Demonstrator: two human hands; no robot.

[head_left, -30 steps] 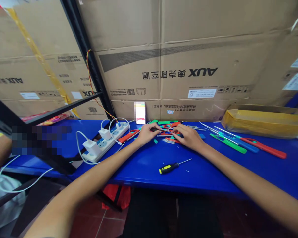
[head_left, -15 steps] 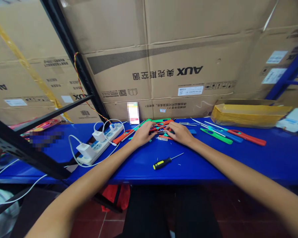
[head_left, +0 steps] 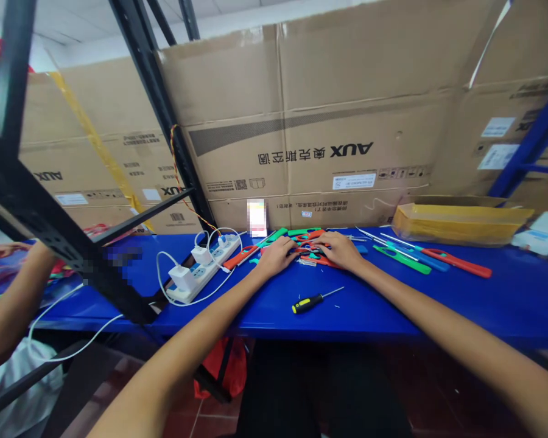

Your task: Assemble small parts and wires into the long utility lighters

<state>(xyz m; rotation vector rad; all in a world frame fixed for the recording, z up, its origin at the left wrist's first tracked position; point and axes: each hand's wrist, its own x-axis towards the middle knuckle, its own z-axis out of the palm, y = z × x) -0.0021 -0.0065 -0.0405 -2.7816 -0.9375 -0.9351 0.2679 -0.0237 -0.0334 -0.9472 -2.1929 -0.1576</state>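
Left hand and right hand are resting palm-down, fingers slightly spread, on a pile of red and green plastic handle pieces, near the back edge of the blue work table. Can't tell if either hand is pinching anything. A yellow-and-black screwdriver is lying just in front; a white power strip is sitting left.

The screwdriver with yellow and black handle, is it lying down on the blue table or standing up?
Lying down: the screwdriver rests flat on the blue table, with its handle and thin shaft along the surface.
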